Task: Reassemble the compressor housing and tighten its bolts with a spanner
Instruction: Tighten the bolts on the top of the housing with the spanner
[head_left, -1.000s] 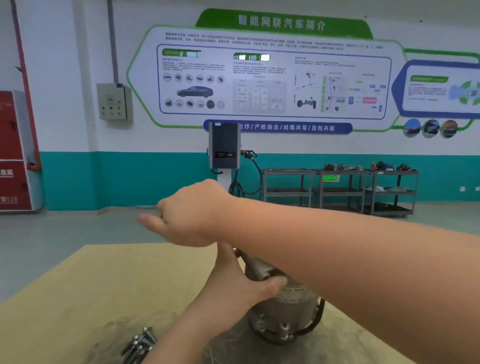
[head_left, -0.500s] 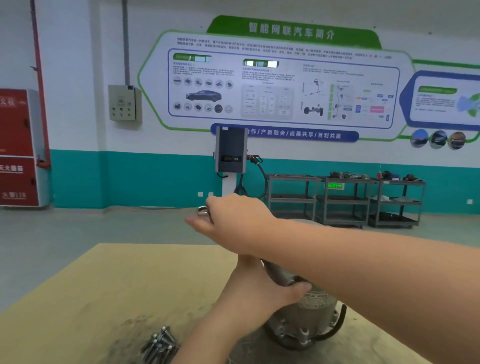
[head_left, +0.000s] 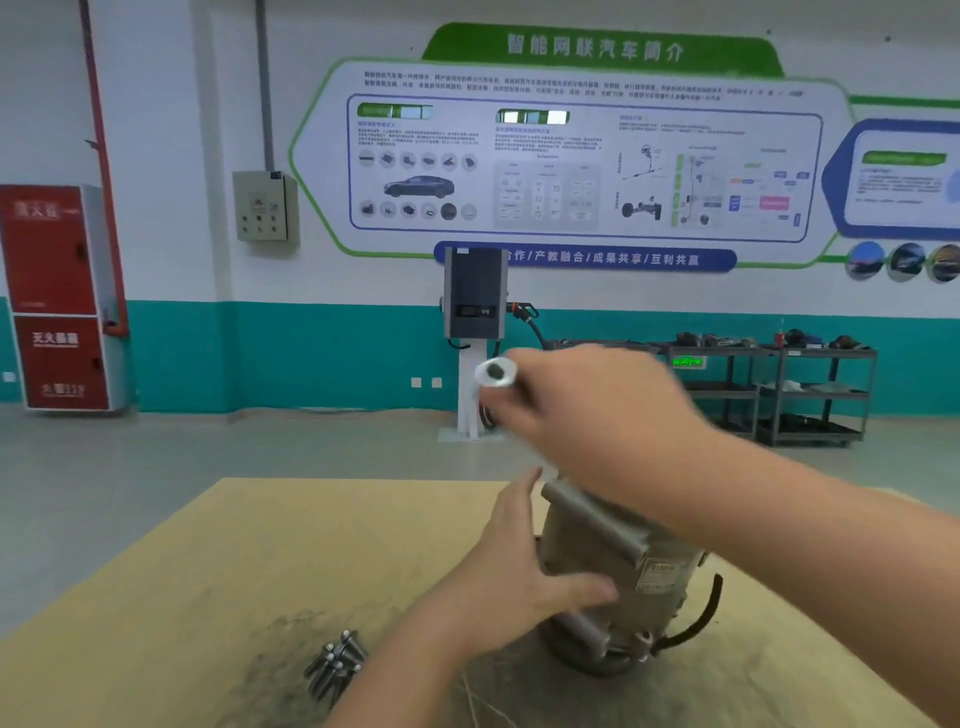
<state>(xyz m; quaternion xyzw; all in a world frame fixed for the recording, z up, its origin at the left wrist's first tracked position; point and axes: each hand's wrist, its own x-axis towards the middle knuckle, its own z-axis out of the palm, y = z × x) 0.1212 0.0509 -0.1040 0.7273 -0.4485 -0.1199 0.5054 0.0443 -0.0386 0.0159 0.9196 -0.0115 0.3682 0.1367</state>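
Left hand (head_left: 519, 582) gripped housing (head_left: 613, 577) side, thumb across front; right hand (head_left: 587, 410) above housing, fingers curled round spanner (head_left: 496, 373); bolts (head_left: 335, 665) lay left of housing.

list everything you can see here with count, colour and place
compressor housing: one, grey metal, upright on the table, right of centre
spanner: one, silver, socket end showing above the housing
bolts: small pile, count unclear, dark grey, near table edge, left of the housing
table: one, tan
charging unit: one, dark grey, at the back wall
shelf carts: grey, along the wall, right
cabinet: one, red, far left
control box: one, beige, on the wall
left hand: holds the housing's side
right hand: grips the spanner
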